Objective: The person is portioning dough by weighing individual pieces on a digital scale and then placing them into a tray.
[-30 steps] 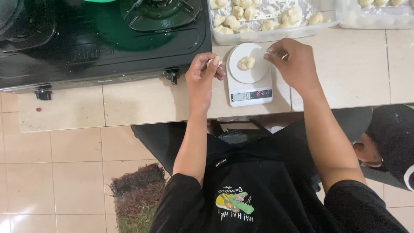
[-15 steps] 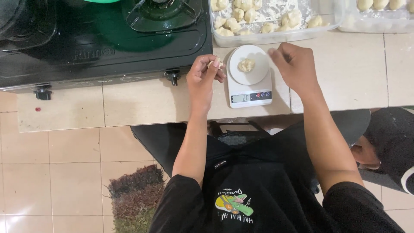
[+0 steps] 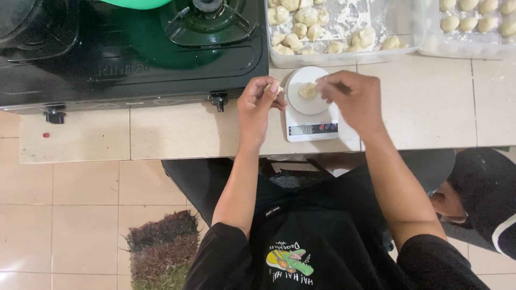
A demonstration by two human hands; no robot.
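A small white kitchen scale [image 3: 313, 124] stands on the tiled counter, with a lump of pale dough [image 3: 308, 89] on its round plate. My right hand [image 3: 352, 99] reaches over the plate, fingertips pinched at the dough's right side. Just left of the scale, my left hand [image 3: 259, 104] is closed around a small piece of dough [image 3: 271, 87] at its fingertips.
A black gas stove [image 3: 129, 51] fills the counter's left part. Behind the scale sits a clear floured tray [image 3: 344, 27] with several dough pieces, and a second tray [image 3: 473, 27] at right. Another person's dark cap [image 3: 484, 198] shows lower right. A mat [image 3: 161, 247] lies on the floor.
My right hand has moved left, from the plate's right edge onto the dough. My left hand stays beside the scale with its piece.
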